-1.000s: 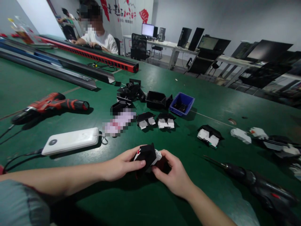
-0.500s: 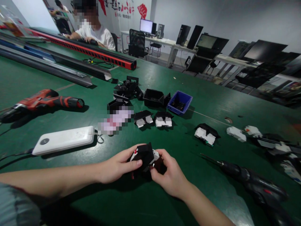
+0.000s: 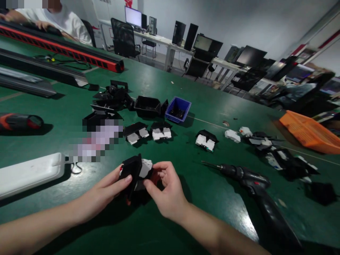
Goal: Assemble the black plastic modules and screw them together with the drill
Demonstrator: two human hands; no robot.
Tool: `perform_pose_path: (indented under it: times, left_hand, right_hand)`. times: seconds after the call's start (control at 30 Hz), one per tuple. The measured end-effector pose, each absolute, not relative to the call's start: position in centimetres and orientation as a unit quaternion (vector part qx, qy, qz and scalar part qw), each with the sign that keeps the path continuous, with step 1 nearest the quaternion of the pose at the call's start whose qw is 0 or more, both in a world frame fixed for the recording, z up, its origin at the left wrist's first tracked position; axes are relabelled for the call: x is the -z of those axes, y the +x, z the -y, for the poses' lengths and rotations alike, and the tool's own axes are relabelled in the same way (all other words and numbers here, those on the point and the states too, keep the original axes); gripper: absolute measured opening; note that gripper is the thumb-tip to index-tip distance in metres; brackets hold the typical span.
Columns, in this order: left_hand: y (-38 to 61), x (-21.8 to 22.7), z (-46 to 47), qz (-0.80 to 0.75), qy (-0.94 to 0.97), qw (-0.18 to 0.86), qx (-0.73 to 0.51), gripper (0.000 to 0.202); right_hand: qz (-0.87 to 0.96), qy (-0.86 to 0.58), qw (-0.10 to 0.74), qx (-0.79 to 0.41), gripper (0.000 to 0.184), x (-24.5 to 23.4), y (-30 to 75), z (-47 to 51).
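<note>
My left hand (image 3: 110, 186) is closed around the black housing of a black-and-white plastic assembly (image 3: 132, 171), thumb on its upper face. A small red spot shows beside the fingers. My right hand (image 3: 168, 191) pinches the assembly's right end, with thumb and forefinger at its white block (image 3: 146, 168). The underside is hidden. Beyond my hands lie similar black-and-white assemblies: one (image 3: 136, 133) beside another (image 3: 161, 131), and a third (image 3: 206, 141) farther right. A black cordless drill (image 3: 247, 179) with a long bit lies right of my right hand.
A blue bin (image 3: 177, 109) holding small dark parts stands by a black bin (image 3: 147, 106) and piled black parts (image 3: 114, 95). White power bank (image 3: 32, 173) and red-black power tool (image 3: 21, 121) lie left. An orange basket (image 3: 310, 132) is far right. Another person (image 3: 61, 21) sits across the table.
The view has swung right, so the table items appear farther left and the orange basket has come into sight. Both hands still hold the assembly, and more of its white block shows.
</note>
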State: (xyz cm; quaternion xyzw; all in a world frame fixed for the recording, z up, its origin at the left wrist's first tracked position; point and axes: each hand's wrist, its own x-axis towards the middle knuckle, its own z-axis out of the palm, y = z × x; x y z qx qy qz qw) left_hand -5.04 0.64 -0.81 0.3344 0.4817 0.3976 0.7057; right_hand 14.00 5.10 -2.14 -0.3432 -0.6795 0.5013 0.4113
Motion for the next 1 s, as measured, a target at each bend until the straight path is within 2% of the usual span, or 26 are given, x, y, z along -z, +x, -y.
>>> perform_pose_path:
  times: [0.13,0.27,0.33,0.53,0.77,1.0]
  left_hand:
    - [-5.1,0.9,-0.8,-0.469,0.326,0.717,-0.4,0.049]
    - [-5.1,0.7,-1.0,-0.467,0.322,0.725,-0.391,0.049]
    - [-5.1,0.5,-1.0,-0.465,0.323,0.727,-0.387,0.049]
    - [-4.9,0.0,-0.9,-0.49,0.352,0.7,-0.381,0.046]
    - [-4.8,0.4,-0.6,-0.535,0.366,0.63,-0.428,0.049]
    - [-4.8,0.6,-1.1,-0.511,0.259,0.681,-0.457,0.053]
  right_hand:
    - [0.781,-0.277,0.433,-0.354,0.028,2.0,14.7,-5.5]
    - [0.884,-0.178,0.395,-0.176,0.032,1.7,15.4,-6.2]
    - [0.897,-0.166,0.384,-0.141,0.034,1.6,15.5,-6.3]
    - [0.858,-0.248,0.41,-0.184,0.033,1.5,15.0,-6.0]
    - [0.843,-0.237,0.418,-0.24,0.026,1.7,15.1,-5.9]
    - [0.795,-0.326,0.436,-0.267,0.022,2.2,16.0,-7.8]
